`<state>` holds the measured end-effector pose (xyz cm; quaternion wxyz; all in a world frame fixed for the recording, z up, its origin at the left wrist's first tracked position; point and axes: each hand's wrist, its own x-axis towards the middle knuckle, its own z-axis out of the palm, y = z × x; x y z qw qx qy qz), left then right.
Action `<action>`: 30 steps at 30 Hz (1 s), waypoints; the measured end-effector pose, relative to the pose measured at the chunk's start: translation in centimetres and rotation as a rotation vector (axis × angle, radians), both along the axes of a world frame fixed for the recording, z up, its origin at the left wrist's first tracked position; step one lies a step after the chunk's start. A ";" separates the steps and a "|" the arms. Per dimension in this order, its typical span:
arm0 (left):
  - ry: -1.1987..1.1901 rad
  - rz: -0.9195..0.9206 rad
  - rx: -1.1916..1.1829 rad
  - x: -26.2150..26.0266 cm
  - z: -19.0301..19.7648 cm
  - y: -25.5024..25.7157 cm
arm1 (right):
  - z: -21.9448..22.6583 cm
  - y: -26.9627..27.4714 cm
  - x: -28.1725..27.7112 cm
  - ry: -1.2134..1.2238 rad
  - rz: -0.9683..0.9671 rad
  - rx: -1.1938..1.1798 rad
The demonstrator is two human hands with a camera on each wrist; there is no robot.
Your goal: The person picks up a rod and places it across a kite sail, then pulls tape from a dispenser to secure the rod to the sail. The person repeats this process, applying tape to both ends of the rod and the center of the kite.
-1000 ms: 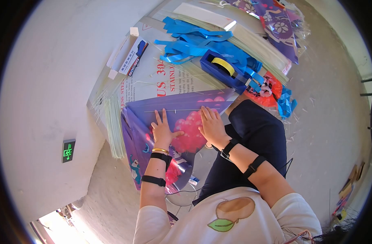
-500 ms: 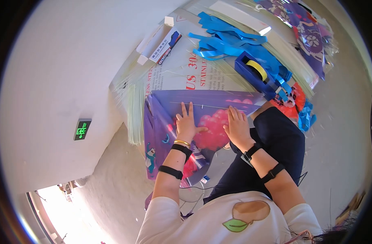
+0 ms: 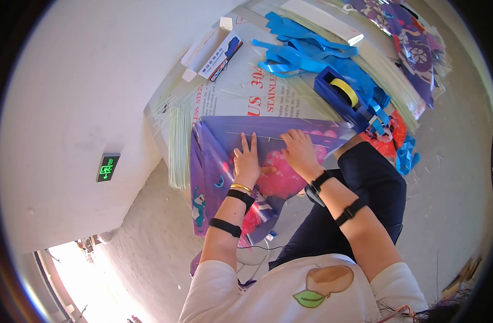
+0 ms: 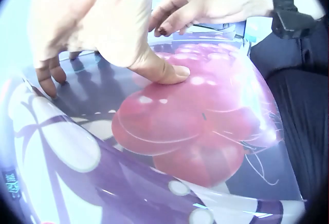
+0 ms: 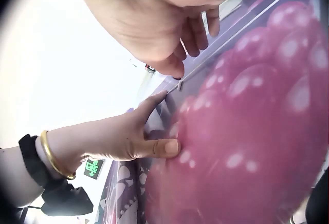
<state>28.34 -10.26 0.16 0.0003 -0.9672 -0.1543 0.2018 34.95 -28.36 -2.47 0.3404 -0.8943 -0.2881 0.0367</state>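
Note:
A purple plastic sheet (image 3: 217,137) printed with pink balloons lies across the work surface and hangs over its near edge. Across its upper part runs a thin pale rod (image 5: 247,27), with a small white piece (image 5: 180,85) on it. My left hand (image 3: 247,166) rests on the sheet with fingers spread, two fingertips at the rod and the thumb on the balloon print. To its right, my right hand (image 3: 303,153) is bent down over the rod. In the right wrist view its thumb tip is right beside the small white piece, with nothing plainly pinched.
A blue tape dispenser (image 3: 340,97) with yellow tape stands beyond the sheet's right end, beside tangled blue ribbons (image 3: 305,48). An open white box (image 3: 213,54) lies at the far left. Bundles of thin pale rods (image 3: 180,151) stick out past the left edge. More printed sheets (image 3: 416,51) lie farther back.
My right hand has slid left along the rod, its flat fingers now bent near the small white piece. My left hand keeps its place on the sheet. The head view has shifted.

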 end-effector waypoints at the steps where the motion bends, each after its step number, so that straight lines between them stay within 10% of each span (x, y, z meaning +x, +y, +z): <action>1: -0.023 -0.005 -0.005 -0.1 -0.2 0.2 | -0.5 1.1 0.5 0.012 0.024 0.022; 20: -0.027 -0.007 -0.025 0.0 -0.9 0.5 | -1.8 5.0 2.9 0.039 0.061 -0.090; 30: 0.044 0.030 -0.028 0.5 0.5 -0.2 | 0.5 -5.5 -3.9 -0.028 0.031 -0.182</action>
